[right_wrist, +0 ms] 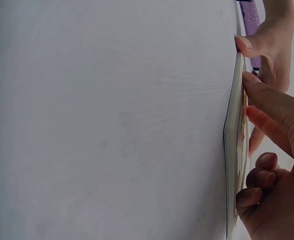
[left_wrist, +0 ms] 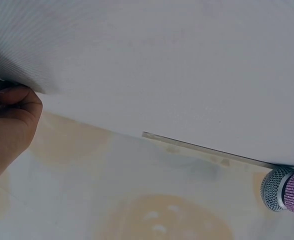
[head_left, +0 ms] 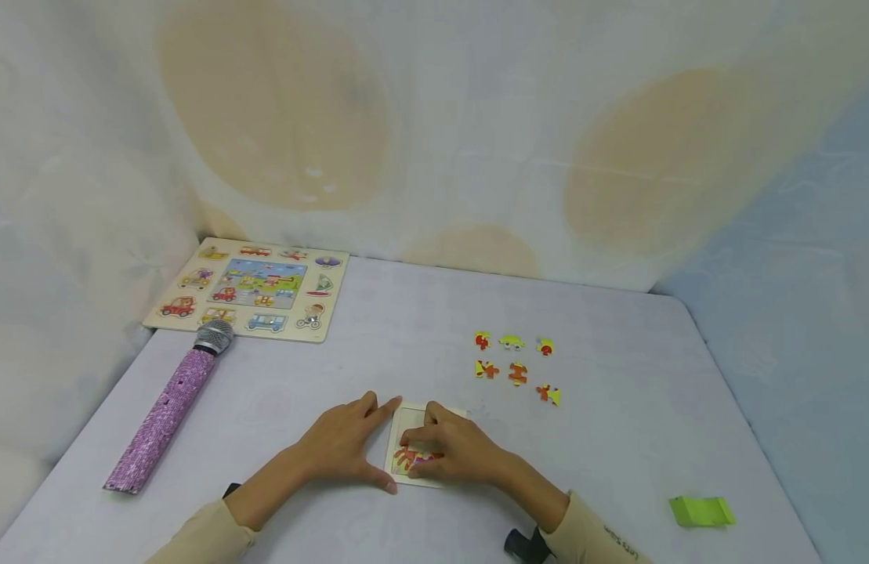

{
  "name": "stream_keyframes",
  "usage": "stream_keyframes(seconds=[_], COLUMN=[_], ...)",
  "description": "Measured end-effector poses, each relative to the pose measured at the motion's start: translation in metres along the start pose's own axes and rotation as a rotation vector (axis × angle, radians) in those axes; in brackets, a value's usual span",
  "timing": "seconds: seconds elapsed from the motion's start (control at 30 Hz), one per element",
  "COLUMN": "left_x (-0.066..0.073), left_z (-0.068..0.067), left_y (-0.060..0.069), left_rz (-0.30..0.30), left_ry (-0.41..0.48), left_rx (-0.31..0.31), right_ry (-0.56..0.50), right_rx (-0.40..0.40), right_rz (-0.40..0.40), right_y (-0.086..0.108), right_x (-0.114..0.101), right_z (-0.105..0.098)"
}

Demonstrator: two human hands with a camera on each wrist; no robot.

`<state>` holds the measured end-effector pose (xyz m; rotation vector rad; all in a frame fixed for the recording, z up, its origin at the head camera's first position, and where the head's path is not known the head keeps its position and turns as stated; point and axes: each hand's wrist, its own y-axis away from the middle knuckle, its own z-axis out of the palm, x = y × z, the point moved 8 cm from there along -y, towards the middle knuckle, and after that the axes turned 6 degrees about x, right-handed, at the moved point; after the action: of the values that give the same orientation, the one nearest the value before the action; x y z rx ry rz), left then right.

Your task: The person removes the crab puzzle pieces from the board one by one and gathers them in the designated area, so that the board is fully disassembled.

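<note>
My left hand [head_left: 342,440] holds the left side of a small pale puzzle tray [head_left: 451,483], its thumb at the near corner and its index finger at the far corner. My right hand [head_left: 462,448] is over the tray with thumb and index finger bent onto a red-and-yellow puzzle piece [head_left: 403,458] in the near part; the palm hides much of the tray. Several loose pieces lie beyond the right hand, among them an orange piece [head_left: 518,374]. In the right wrist view, the tray [right_wrist: 230,145] is edge-on, with the right hand's fingers [right_wrist: 269,97] touching its top.
At the back left lies a wooden vehicle puzzle board [head_left: 335,309]. A purple glittery microphone [head_left: 166,415] lies left of the hands, its head against the board's front edge. A bright green object [head_left: 702,511] sits at the right. Cloth walls surround the white table.
</note>
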<state>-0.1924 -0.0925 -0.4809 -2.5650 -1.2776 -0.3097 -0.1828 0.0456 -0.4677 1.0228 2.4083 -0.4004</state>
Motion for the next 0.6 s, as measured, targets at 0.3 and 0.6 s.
stream_keyframes(seconds=[0.3,0.6], left_x=[-0.001,-0.001], left_z=[0.001,0.001], left_y=[0.000,0.000], left_rz=[0.002,0.009], left_ry=[-0.011,-0.011], left_rx=[0.011,0.016], right_ry=[-0.080,-0.146], right_rx=[-0.089,-0.146], right_rz=[0.047,0.081], right_y=[-0.006,-0.012], right_x=[0.005,0.009], right_z=[0.000,0.001])
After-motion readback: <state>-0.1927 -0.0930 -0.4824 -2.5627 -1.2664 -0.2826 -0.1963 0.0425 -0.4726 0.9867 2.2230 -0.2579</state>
